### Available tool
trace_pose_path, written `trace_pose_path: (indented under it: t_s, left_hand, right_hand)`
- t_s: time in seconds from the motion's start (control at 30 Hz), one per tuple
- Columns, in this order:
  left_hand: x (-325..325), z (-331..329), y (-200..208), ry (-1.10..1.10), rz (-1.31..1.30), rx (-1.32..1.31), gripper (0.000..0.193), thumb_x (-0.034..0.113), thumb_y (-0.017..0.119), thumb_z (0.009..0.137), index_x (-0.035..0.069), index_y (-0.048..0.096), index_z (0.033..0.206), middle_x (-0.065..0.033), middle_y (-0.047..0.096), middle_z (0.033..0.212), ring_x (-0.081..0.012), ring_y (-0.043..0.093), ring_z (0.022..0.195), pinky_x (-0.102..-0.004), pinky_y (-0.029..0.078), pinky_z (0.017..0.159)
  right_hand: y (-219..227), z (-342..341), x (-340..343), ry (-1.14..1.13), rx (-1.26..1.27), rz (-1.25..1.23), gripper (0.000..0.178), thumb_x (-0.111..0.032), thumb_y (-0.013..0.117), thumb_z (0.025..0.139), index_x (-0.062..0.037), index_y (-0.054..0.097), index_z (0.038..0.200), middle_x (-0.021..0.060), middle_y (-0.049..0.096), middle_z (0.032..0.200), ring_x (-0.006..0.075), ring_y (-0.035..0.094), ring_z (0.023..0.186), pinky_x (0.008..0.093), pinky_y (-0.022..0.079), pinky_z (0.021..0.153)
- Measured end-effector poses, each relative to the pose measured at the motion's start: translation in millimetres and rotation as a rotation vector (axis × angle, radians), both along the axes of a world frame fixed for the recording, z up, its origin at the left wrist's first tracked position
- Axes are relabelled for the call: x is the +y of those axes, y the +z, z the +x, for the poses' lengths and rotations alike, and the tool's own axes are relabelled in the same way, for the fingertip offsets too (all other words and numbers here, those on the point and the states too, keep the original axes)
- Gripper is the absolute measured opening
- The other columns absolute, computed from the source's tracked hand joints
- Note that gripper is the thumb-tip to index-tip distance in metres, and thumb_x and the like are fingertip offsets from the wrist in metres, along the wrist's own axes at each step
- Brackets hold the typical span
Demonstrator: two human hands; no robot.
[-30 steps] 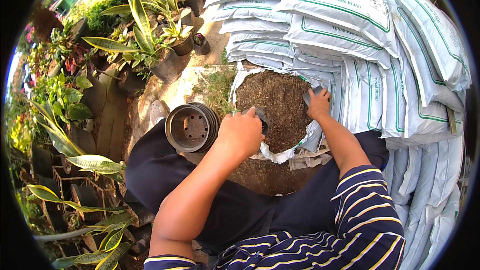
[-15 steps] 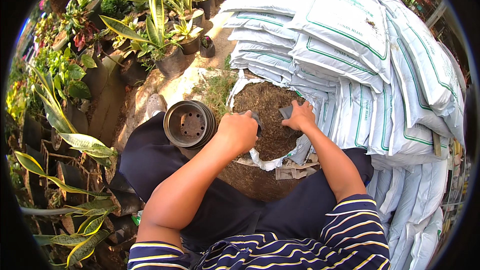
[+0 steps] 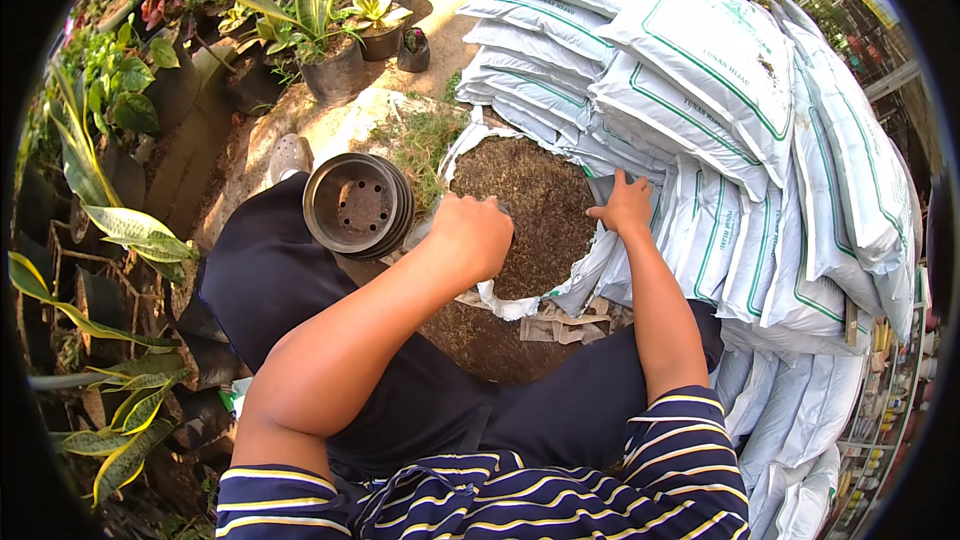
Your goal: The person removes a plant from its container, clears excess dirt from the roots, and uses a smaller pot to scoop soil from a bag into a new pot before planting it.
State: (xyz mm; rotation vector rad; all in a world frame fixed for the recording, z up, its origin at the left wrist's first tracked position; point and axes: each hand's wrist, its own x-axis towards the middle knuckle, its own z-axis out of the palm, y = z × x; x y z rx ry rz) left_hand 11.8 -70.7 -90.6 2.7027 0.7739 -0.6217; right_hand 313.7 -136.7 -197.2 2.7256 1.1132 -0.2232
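Observation:
An open white sack of dark brown potting soil stands between my knees. My left hand is closed in a fist over the sack's left side. A sliver of something dark shows beyond its knuckles, but most of it is hidden. At the right rim, my right hand pinches a dark grey, thin flat piece between thumb and fingers. Left of the sack, near my left knee, is a stack of round black plant pots, the top one showing drainage holes in its bottom.
Stacked white sacks with green lines rise close on the right and behind the soil. Potted snake plants and other leafy plants crowd the left. Grass grows beside the pots. Folded pale material lies under the soil sack's near edge.
My right hand has moved from over the soil to the right rim with the grey piece. My left hand has shifted slightly toward the left rim. The whole view has tilted a little.

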Motion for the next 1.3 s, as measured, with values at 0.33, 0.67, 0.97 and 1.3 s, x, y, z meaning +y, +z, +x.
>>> trace_pose_path:
  t_s: [0.33, 0.67, 0.97, 1.3]
  left_hand:
    - [1, 1, -2, 0.008, -0.02, 0.014, 0.043, 0.036, 0.072, 0.096, 0.001, 0.073, 0.121, -0.0116, 0.056, 0.151, -0.0332, 0.064, 0.125, -0.049, 0.05, 0.104]
    - [4, 4, -1, 0.018, -0.029, 0.02, 0.041, 0.036, 0.071, 0.096, 0.003, 0.075, 0.118, -0.0109, 0.061, 0.145, -0.0342, 0.068, 0.119, -0.0486, 0.053, 0.1]
    - [6, -1, 10, 0.01, -0.028, 0.057, 0.045, 0.039, 0.069, 0.096, 0.003, 0.073, 0.123, -0.0097, 0.052, 0.156, -0.0317, 0.068, 0.121, -0.0472, 0.055, 0.098]
    - [6, 1, 2, -0.019, -0.034, 0.047, 0.046, 0.039, 0.069, 0.096, 0.001, 0.073, 0.121, -0.0111, 0.056, 0.152, -0.033, 0.069, 0.118, -0.0479, 0.055, 0.099]
  right_hand:
    - [-103, 0, -20, -0.164, 0.186, -0.209, 0.107, -0.051, 0.084, 0.077, -0.0165, 0.029, 0.162, 0.0359, 0.037, 0.153, 0.0424, 0.062, 0.123, 0.0425, 0.057, 0.101]
    - [-17, -43, 5, -0.149, 0.462, -0.056, 0.102, -0.053, 0.082, 0.073, -0.0147, 0.04, 0.157, 0.0297, 0.044, 0.149, 0.0336, 0.074, 0.096, 0.0347, 0.064, 0.067]
    - [49, -76, 12, 0.152, 0.189, 0.18, 0.098, -0.043, 0.091, 0.069, -0.0075, 0.045, 0.148, 0.0293, 0.044, 0.145, 0.0485, 0.05, 0.13, 0.0513, 0.055, 0.099]
    - [81, -97, 4, 0.383, -0.106, 0.418, 0.097, -0.026, 0.096, 0.063, -0.0098, 0.047, 0.145, 0.0194, 0.047, 0.121, 0.0404, 0.052, 0.116, 0.0471, 0.061, 0.083]
